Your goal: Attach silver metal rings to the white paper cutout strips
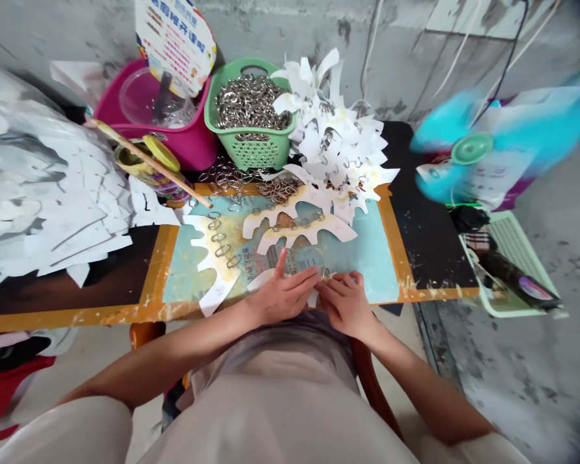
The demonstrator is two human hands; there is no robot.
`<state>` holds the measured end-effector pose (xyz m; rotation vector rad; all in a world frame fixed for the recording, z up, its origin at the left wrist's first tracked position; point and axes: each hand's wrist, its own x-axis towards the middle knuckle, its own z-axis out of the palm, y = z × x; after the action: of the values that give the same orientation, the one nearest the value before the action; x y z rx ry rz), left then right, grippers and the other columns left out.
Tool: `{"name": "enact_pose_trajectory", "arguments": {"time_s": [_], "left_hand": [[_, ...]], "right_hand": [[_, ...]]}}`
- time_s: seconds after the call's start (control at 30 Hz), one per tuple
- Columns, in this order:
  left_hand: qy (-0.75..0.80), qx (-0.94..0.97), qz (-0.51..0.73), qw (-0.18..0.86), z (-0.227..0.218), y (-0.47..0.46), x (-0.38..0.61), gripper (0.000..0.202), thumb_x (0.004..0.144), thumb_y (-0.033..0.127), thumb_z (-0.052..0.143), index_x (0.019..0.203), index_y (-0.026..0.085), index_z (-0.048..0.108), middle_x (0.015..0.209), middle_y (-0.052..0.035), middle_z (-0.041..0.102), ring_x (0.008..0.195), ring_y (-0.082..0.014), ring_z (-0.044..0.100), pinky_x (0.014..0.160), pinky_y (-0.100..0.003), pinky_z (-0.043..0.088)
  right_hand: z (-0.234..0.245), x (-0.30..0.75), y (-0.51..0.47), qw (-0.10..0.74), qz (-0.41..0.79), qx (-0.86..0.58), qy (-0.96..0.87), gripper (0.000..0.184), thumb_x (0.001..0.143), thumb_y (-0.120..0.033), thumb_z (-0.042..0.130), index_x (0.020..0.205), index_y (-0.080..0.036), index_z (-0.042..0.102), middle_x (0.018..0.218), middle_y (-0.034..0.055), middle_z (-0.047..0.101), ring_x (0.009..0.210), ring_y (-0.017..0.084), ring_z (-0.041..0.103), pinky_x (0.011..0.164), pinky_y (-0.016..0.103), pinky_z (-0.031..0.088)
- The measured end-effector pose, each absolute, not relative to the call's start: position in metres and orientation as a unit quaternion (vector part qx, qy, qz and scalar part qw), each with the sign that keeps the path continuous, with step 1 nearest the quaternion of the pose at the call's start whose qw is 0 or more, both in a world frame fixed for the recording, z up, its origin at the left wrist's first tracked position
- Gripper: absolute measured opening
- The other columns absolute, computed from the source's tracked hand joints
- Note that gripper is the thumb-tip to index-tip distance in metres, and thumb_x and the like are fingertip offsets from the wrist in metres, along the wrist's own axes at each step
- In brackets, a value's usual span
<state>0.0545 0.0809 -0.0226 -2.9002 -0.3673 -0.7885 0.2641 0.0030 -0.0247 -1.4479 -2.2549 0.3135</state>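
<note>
Basically, long black table [439, 251] against grey wall [294, 26], edged with orange-brown tape [391, 222], blue sheet [379, 258] in the middle. Big paper heap [58, 187] far left, cut white pieces. Fan [471, 149] at right, blades blurred. Tangled pile [338, 135] of white pieces with rings behind the sheet. Light green tray [510, 232] lower right, dark bottle [517, 277] inside. Magenta basket [193, 142] and green basket [222, 143] at back, green one full of metal rings. Tin [171, 189] in front, wooden stick [152, 163] across it.

Left hand [287, 293] at sheet's front edge: thumb raised wide, other fingers nearly straight, over white strip [258, 280]. Right hand [345, 299] just beside: fingers curled narrow by metal ring [326, 274]; whether pinching ring or paper, cannot tell. White strip mostly hidden under and between both hands.

To do it well, probably: hold paper flat, take ring by its rim, space evenly, press lightly without dragging, avoid sticky-looking smears.

Writing: Chinese on card [178, 45] in magenta basket, big blue line apparently ending 开课啦; smaller red lines unreadable. Characters on blue sheet partly covered, illegible. Bottle label too small. No readable brand.
</note>
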Motion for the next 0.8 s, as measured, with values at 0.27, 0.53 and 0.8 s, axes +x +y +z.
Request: {"name": "enact_pose_trajectory", "arguments": {"time_s": [0.27, 0.53, 0.8], "left_hand": [[-0.248, -0.938, -0.189, -0.148, 0.009, 0.084, 0.051, 0.017, 0.088, 0.019, 0.057, 0.102, 0.017, 0.066, 0.15, -0.0181, 0.039, 0.144, -0.0349, 0.031, 0.118, -0.07, 0.012], [-0.201, -0.97, -0.073, -0.112, 0.013, 0.12, 0.078, 0.015, 0.088, 0.015, 0.059, 0.076, 0.014, 0.068, 0.149, -0.0186, 0.043, 0.147, -0.0393, 0.025, 0.112, -0.078, 0.006], [-0.114, -0.991, -0.042, -0.059, 0.012, 0.125, 0.086, 0.01, 0.08, 0.01, 0.062, 0.071, 0.013, 0.068, 0.142, -0.0193, 0.052, 0.146, -0.0349, 0.031, 0.119, -0.067, 0.008]], "right_hand": [[-0.028, 0.265, 0.0, 0.205, 0.1, -0.509, -0.83, 0.035, 0.092, -0.017, 0.052, 0.125, -0.022, 0.061, 0.121, 0.0051, 0.07, 0.106, 0.025, 0.052, 0.09, 0.045, 0.027], [-0.033, 0.267, -0.001, 0.196, 0.086, -0.496, -0.841, 0.037, 0.09, -0.016, 0.051, 0.125, -0.021, 0.06, 0.122, 0.0061, 0.069, 0.106, 0.026, 0.052, 0.09, 0.045, 0.027], [-0.032, 0.262, -0.002, 0.198, 0.1, -0.526, -0.821, 0.033, 0.093, -0.018, 0.047, 0.125, -0.017, 0.057, 0.101, 0.0083, 0.071, 0.1, 0.026, 0.054, 0.091, 0.043, 0.029]]}}
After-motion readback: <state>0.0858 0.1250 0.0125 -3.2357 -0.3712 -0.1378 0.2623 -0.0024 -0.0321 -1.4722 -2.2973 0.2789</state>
